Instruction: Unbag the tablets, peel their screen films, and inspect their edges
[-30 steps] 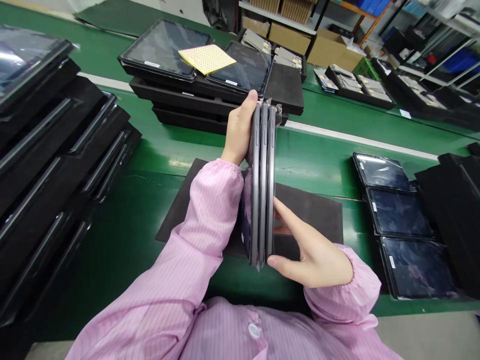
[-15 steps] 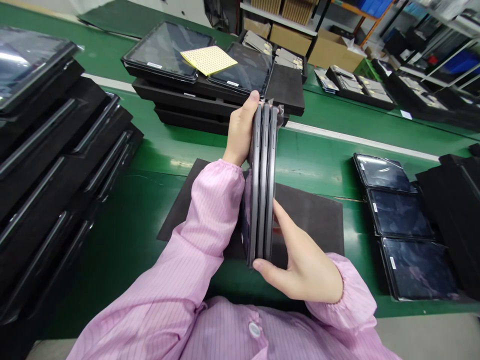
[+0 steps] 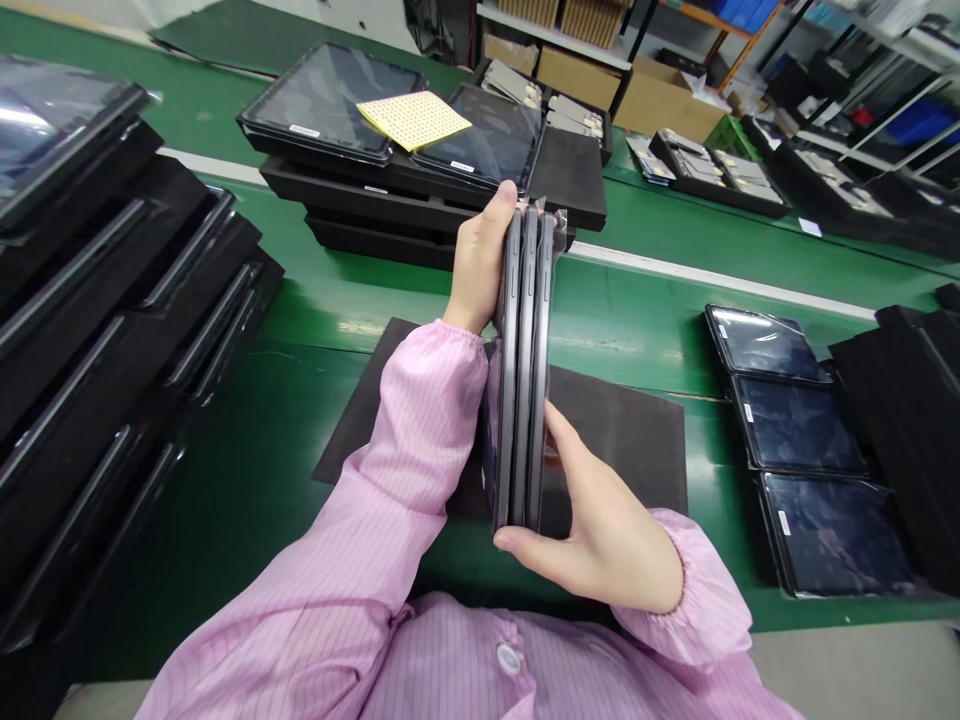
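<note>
Three tablets (image 3: 525, 370) stand on edge, pressed face to face, held between my two hands above a black foam sheet (image 3: 615, 420). Their grey side edges with slim buttons face up toward me. My left hand (image 3: 478, 260) grips the far end, its thumb on top and its other fingers hidden behind the tablets. Around the near end my right hand (image 3: 600, 525) is closed, thumb across the bottom corner and fingers along the right face. Clear film sticks out at the tablets' far right corner.
Stacked black foam trays (image 3: 127, 330) with tablets rise at left. Beyond my hands, more trays (image 3: 337, 190) carry tablets and a yellow sticker sheet (image 3: 414, 120). Three tablets (image 3: 802, 425) lie in a column at right, beside black foam (image 3: 900, 420). Boxes of parts (image 3: 709, 170) line the back.
My right thumb has slid slightly left across the tablets' near end. The tablets and my left hand are nearly still; the view has shifted a little.
</note>
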`<state>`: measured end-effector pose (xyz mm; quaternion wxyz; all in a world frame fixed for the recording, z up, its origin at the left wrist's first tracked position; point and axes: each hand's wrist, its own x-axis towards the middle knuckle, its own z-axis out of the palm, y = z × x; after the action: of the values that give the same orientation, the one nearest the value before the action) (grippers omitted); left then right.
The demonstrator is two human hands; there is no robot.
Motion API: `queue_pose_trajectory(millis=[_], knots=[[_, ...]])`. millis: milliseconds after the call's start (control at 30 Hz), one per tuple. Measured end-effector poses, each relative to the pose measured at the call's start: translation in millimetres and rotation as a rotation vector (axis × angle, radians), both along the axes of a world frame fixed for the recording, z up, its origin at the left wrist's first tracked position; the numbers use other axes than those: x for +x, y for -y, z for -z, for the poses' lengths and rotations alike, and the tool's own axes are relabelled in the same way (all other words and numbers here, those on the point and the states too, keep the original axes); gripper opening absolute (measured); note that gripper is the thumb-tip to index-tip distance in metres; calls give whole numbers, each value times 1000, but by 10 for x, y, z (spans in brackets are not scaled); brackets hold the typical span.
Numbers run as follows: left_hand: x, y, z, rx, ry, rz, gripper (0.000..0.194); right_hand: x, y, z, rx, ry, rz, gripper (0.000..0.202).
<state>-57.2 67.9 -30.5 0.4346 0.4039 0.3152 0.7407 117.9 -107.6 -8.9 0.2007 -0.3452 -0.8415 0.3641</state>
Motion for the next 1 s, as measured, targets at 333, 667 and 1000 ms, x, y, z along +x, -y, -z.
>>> queue_pose_trajectory(millis=[333, 667, 1000], knots=[[27, 12, 4, -11, -34, -45, 48, 112, -42, -28, -63, 3, -7, 89], [44, 94, -83, 75, -22, 9, 56, 112, -93, -73, -119, -107, 11, 59], [54, 166, -85, 35, -122, -80, 50, 88, -47, -98, 50, -53, 118, 43]])
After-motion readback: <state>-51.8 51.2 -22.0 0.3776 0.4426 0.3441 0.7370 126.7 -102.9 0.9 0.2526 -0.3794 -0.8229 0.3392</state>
